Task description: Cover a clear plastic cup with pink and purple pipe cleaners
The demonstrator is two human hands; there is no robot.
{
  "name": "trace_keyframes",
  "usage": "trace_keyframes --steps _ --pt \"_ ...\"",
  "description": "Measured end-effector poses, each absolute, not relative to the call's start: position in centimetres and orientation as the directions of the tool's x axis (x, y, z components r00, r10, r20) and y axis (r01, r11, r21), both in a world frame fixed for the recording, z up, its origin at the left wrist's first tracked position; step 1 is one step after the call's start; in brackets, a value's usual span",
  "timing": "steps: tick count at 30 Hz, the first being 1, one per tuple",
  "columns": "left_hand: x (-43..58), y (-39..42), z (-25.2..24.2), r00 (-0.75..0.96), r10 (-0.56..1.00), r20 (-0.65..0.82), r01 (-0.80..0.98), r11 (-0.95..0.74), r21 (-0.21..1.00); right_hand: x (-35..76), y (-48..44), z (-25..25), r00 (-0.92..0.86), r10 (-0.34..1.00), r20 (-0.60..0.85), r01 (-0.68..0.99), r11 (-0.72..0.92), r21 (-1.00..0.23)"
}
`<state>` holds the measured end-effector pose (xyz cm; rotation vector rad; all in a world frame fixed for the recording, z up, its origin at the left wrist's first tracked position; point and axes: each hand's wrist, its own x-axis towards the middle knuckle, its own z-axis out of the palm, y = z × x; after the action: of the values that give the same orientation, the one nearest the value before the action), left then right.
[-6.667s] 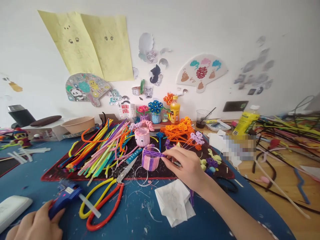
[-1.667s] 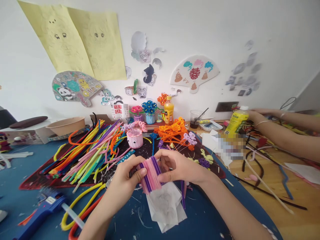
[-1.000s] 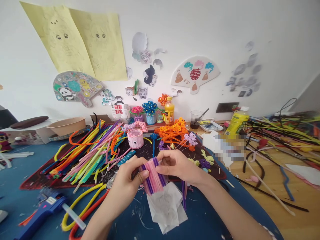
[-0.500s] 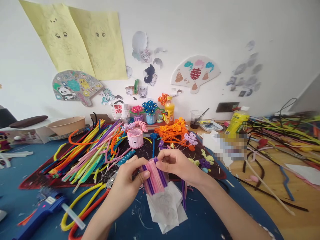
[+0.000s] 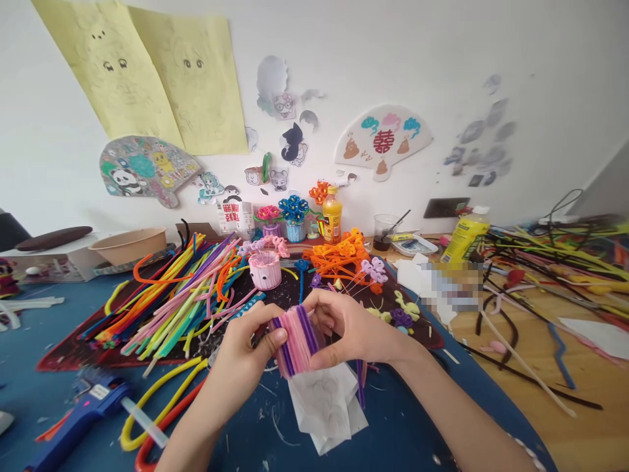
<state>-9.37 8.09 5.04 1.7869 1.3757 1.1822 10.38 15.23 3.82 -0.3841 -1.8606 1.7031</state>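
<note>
Between my two hands is a bundle of pink and purple pipe cleaners (image 5: 296,341), set side by side in upright stripes. My left hand (image 5: 255,347) grips its left side, thumb across the front. My right hand (image 5: 339,328) is closed on the right side, with the thumb low on the front and the fingers behind, partly hidden. Under the bundle, a folded white paper (image 5: 327,406) lies on the blue table mat. A few loose purple pipe cleaners (image 5: 362,383) show below my right wrist. Beyond my hands stands a pink pot (image 5: 265,272) made of pipe cleaners.
A heap of colourful pipe cleaners (image 5: 171,295) lies to the left, with a blue glue gun (image 5: 83,419) nearer me. Orange pipe-cleaner pieces (image 5: 337,255) and an orange drink bottle (image 5: 333,216) are behind. On the right are a yellow bottle (image 5: 464,236) and scattered stems.
My right hand has shifted from the bundle's top edge down its right side, its thumb now lower on the front. The bundle has tilted slightly and moved a little left.
</note>
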Motion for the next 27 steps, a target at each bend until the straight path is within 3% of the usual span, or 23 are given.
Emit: trace_keyframes --steps 13,27 --pt "-9.14 7.89 5.43 0.055 0.948 0.313 0.422 -0.306 0.854 10.14 14.96 4.22 -0.674 0.652 0.349 -0.072 0.412 -0.908" --pt "-9.1 7.7 5.4 0.031 0.951 0.308 0.382 -0.296 0.876 9.82 14.78 4.14 -0.65 0.653 0.389 -0.094 0.438 -0.894"
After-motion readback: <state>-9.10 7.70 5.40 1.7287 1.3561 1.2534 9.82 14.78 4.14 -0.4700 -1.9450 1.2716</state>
